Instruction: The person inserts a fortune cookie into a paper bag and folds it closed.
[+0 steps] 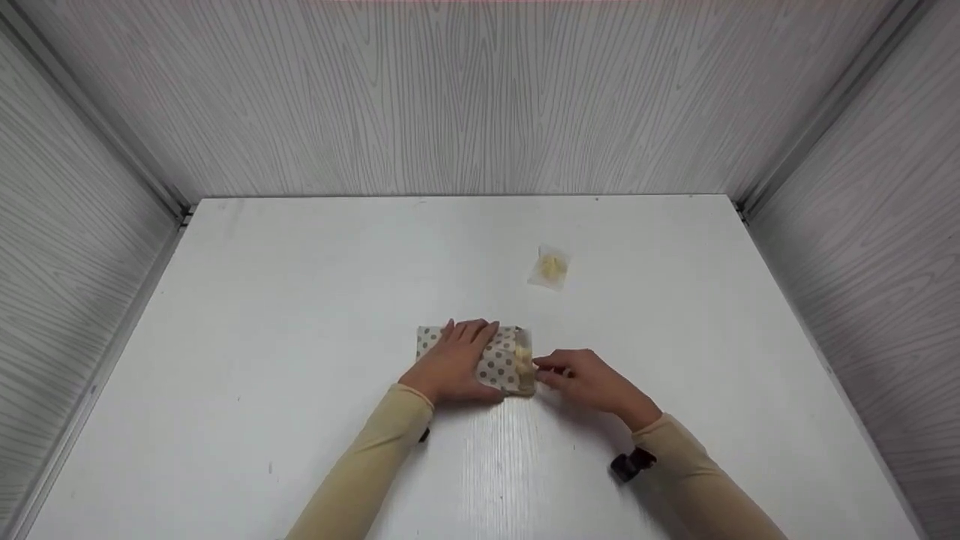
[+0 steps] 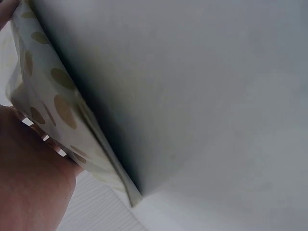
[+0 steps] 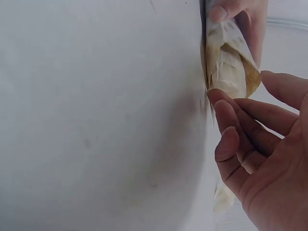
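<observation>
A paper bag (image 1: 496, 369) with grey-brown dots lies on the white table, its mouth toward the right. My left hand (image 1: 455, 365) rests across the bag, fingers over its far side and thumb along its near edge. At the mouth is my right hand (image 1: 581, 377), fingertips touching the rim, with a gap between thumb and fingers in the right wrist view. Pale packets (image 3: 228, 72) with ribbed seals show inside the raised mouth. What the packets hold is hard to tell. In the left wrist view, the bag's side (image 2: 62, 96) appears beside the left hand.
Beyond the bag, a small translucent packet (image 1: 552, 268) with yellowish contents lies on the white table (image 1: 300, 300). Grey wood-grain panels (image 1: 480, 97) stand at the back and both sides.
</observation>
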Action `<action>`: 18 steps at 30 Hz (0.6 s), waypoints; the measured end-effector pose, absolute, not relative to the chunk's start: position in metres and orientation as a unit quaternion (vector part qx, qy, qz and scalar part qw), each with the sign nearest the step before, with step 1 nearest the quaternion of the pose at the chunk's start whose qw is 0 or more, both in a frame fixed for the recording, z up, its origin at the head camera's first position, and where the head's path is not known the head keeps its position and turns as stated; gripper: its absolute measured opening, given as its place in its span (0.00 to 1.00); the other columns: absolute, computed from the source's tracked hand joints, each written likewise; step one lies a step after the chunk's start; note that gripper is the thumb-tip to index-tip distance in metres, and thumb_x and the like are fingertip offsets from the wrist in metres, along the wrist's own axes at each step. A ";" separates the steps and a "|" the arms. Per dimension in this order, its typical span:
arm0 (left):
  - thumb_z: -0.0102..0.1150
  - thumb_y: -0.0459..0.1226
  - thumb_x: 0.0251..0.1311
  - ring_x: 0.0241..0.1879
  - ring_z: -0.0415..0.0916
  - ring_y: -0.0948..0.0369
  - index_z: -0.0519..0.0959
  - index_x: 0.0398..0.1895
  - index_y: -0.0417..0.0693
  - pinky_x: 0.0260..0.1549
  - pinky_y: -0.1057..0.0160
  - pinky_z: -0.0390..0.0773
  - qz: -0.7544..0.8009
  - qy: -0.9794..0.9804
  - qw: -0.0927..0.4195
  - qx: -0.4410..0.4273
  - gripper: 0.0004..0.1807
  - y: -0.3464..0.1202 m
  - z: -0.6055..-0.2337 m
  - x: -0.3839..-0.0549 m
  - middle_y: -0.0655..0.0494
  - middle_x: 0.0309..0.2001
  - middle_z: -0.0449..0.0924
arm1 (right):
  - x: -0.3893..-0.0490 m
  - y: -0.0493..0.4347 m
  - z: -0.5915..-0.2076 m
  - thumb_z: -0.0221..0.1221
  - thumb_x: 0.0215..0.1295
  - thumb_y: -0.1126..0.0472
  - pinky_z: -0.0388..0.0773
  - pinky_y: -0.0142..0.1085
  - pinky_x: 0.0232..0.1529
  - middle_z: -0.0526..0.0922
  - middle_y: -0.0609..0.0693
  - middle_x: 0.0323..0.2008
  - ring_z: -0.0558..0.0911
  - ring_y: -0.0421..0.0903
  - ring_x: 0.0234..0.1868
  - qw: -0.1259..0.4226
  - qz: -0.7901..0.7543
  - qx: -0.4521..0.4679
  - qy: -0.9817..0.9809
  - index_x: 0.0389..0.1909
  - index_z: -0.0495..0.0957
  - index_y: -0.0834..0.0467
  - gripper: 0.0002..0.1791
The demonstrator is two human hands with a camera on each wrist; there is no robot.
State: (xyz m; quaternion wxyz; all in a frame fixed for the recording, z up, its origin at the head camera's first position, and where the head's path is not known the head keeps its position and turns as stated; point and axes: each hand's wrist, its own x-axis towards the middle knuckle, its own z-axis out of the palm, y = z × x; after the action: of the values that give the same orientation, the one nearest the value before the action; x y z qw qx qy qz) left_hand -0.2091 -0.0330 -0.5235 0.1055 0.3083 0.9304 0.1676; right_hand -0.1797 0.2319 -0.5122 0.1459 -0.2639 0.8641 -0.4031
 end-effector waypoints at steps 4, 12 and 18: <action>0.64 0.67 0.45 0.73 0.48 0.53 0.50 0.78 0.47 0.72 0.49 0.39 0.167 0.930 0.102 0.312 0.62 -0.033 -0.524 -0.209 0.47 0.72 0.55 | -0.179 0.225 -0.514 0.57 0.72 0.57 0.78 0.35 0.35 0.81 0.43 0.36 0.77 0.41 0.34 0.147 -0.399 -0.269 0.864 0.56 0.81 0.60 0.17; 0.65 0.66 0.46 0.72 0.49 0.52 0.50 0.78 0.46 0.72 0.48 0.41 0.170 0.929 0.100 0.313 0.61 -0.032 -0.521 -0.208 0.46 0.72 0.56 | -0.181 0.218 -0.516 0.56 0.72 0.60 0.77 0.38 0.38 0.77 0.44 0.40 0.76 0.43 0.39 0.135 -0.375 -0.279 0.874 0.60 0.76 0.63 0.19; 0.66 0.66 0.45 0.72 0.49 0.52 0.51 0.78 0.46 0.72 0.48 0.41 0.173 0.929 0.099 0.312 0.62 -0.031 -0.522 -0.208 0.47 0.71 0.56 | -0.183 0.219 -0.516 0.56 0.72 0.61 0.78 0.39 0.39 0.76 0.45 0.40 0.77 0.44 0.41 0.116 -0.371 -0.267 0.882 0.63 0.73 0.64 0.21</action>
State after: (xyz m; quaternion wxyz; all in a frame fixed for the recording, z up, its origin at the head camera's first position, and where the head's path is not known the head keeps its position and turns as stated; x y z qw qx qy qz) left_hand -0.2082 -0.0315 -0.5218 0.0986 0.3122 0.9289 0.1730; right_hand -0.1834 0.2190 -0.5158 0.1160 -0.2674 0.8819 -0.3706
